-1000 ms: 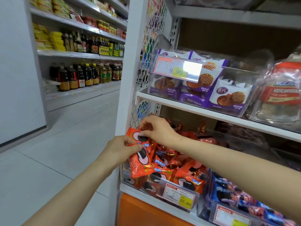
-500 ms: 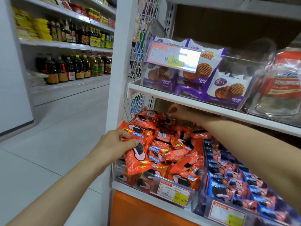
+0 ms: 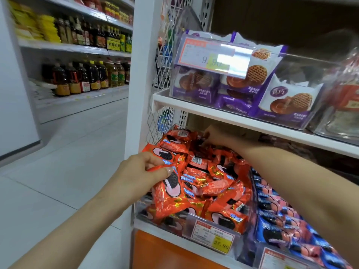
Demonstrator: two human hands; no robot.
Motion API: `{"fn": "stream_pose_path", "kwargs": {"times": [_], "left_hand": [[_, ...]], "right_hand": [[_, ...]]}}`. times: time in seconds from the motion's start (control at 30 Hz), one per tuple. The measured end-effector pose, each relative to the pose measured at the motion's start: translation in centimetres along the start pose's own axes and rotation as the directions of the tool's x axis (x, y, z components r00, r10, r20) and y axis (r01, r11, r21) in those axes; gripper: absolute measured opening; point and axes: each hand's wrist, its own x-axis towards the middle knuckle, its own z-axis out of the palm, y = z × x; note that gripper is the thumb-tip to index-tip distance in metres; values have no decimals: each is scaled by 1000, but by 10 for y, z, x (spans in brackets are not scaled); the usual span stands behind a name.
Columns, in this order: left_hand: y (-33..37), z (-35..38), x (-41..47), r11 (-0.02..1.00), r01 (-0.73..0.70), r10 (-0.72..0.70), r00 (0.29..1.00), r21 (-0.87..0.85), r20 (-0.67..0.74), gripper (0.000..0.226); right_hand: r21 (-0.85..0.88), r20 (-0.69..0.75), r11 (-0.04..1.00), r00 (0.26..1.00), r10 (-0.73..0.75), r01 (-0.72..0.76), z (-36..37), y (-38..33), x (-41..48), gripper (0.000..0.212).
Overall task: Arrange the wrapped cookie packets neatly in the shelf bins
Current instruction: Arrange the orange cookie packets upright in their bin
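Reaching right hand (image 3: 214, 135) farther among packets (image 3: 213, 186)

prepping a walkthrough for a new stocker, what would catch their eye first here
The heap of orange cookie packets in the clear bin, low in the centre, draws the eye first. The left hand grips one orange packet at the bin's front left, while the right hand reaches to the back of the heap under the upper shelf. Above, purple waffle packets sit behind a 9.90 price tag.
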Motion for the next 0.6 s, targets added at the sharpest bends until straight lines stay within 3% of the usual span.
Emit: {"fn": "stream_pose_path", "kwargs": {"times": [0.17,0.3,0.47,0.53,0.6], "left_hand": [[5,2,-2,1000,-11,11,1000,19,-7,18],[3,0,-1,1000,5,-5,1000,31,-3,19],[5,1,-4,1000,13,-13,1000,9,19,20],[6,2,-6,1000,16,-16,999,-1,28,21],[5,2,-7,1000,21,-21,999,-7,24,21]], "right_hand": [[41,-83,999,997,-1,5,-11,1,4,37],[360,-45,932,997,68,-47,-27,-5,-6,18],[557,-117,830,992,55,20,-40,-17,-66,36],[512,-113,859,993,45,19,-41,-12,-94,55],[407,-96,913,994,42,1,-42,-8,-128,60]]}}
